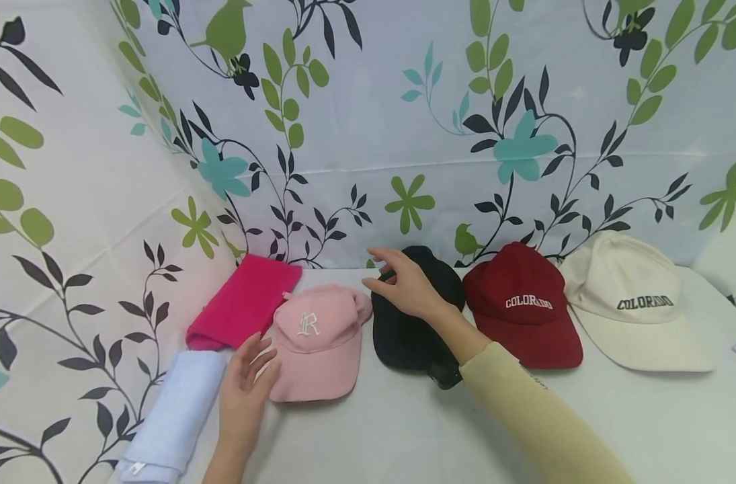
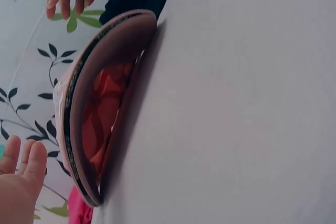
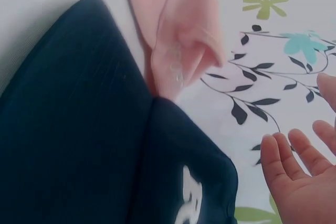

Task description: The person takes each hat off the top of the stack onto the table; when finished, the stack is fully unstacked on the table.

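A pink cap (image 1: 316,336) with a white letter R lies brim forward on the white table. My left hand (image 1: 249,380) hovers at its left side, fingers loosely bent and holding nothing. Over the black cap (image 1: 398,336) is my right hand (image 1: 406,286), fingers spread and nothing in them; the hand and forearm hide part of that cap. In the left wrist view the underside of the pink cap's brim (image 2: 89,51) faces the camera. The right wrist view shows the dark cap (image 3: 79,114) close up, with white lettering, beside the pink cap's back strap (image 3: 184,51).
Right of the black cap sit a dark red cap (image 1: 519,309) and a cream cap (image 1: 634,309), both reading COLORADO. On the left lie a folded bright pink cloth (image 1: 247,302) and a folded light blue cloth (image 1: 174,410). A leaf-patterned curtain (image 1: 368,134) rises behind the table.
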Available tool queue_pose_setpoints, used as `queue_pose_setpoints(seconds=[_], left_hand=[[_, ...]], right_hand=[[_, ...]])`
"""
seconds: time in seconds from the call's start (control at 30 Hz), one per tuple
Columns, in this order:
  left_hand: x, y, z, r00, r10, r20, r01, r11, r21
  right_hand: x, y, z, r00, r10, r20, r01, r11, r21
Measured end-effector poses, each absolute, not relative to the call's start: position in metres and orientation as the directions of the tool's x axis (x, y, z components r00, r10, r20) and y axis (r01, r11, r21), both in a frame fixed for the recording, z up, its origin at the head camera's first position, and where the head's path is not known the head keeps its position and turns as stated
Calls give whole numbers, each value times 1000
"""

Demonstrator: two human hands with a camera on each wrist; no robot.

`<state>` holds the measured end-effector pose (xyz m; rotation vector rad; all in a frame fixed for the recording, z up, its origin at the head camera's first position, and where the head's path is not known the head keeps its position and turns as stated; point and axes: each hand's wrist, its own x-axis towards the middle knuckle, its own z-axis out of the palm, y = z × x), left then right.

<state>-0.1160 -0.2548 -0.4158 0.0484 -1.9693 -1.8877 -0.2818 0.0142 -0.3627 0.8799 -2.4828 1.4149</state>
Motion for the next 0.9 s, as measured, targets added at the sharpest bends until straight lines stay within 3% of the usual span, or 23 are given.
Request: queue_pose_setpoints(seconds=[0.2, 0.4, 0.7, 0.9], left_hand=[[-118, -271, -420, -908, -337, 250, 189, 204, 961], [-119, -285, -420, -926, -359, 119, 11, 288, 958], [-115, -297, -427, -940, -341, 3, -149, 420, 895], [-113, -294, -424, -949, -314, -35, -181, 447, 876]], right_hand=[[-286, -3, -362, -843, -425, 330, -498, 385, -777], [-290, -21, -363, -864, -442, 241, -432, 407, -804], [-298, -41, -377, -879, -464, 111, -345, 457, -820], [-300, -45, -383, -879, -472, 61, -316, 482, -817]])
